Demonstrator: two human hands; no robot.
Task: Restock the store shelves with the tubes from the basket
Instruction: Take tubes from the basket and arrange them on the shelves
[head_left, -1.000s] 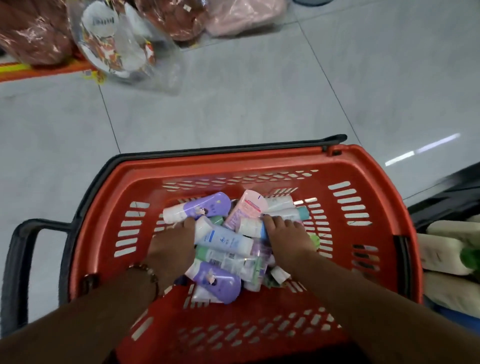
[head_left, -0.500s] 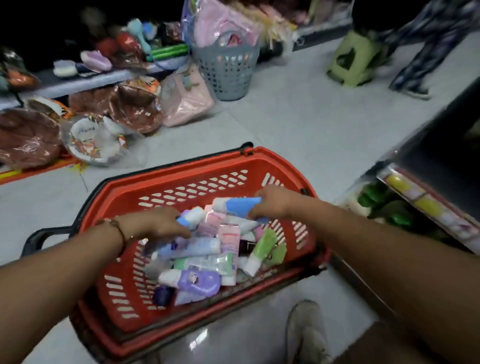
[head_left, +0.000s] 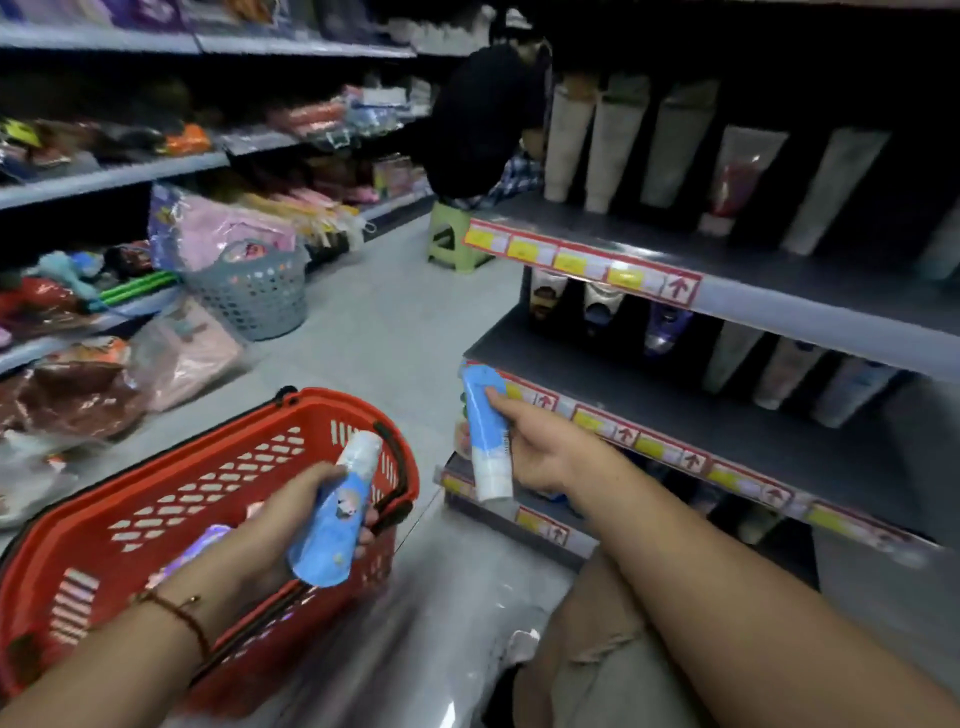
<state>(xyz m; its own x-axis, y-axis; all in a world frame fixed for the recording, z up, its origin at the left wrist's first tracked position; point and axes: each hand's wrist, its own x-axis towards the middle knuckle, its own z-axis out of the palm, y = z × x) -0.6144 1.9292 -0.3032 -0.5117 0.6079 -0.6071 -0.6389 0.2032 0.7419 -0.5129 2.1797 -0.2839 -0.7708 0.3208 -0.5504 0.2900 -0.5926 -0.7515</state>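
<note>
Shop aisle, grey shelves (head_left: 701, 410) right. Left hand (head_left: 270, 540) grasps blue-white tube (head_left: 332, 525) over red plastic basket (head_left: 171, 499); right hand (head_left: 540, 452) grasps another blue tube (head_left: 485, 431). Carry step; next, stand each upright near shelf front edge.

Left hand (head_left: 291, 525) grips blue tube (head_left: 332, 525) over red basket (head_left: 156, 525); right hand (head_left: 540, 447) grips blue-white tube (head_left: 485, 431) near shelf (head_left: 727, 415).

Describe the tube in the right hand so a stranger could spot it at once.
Start at the dark shelves on the right and find their lower edge with the red and yellow price labels. The right hand holds a tube just before it. Unlike the left hand's tube, its white cap points down.
</note>
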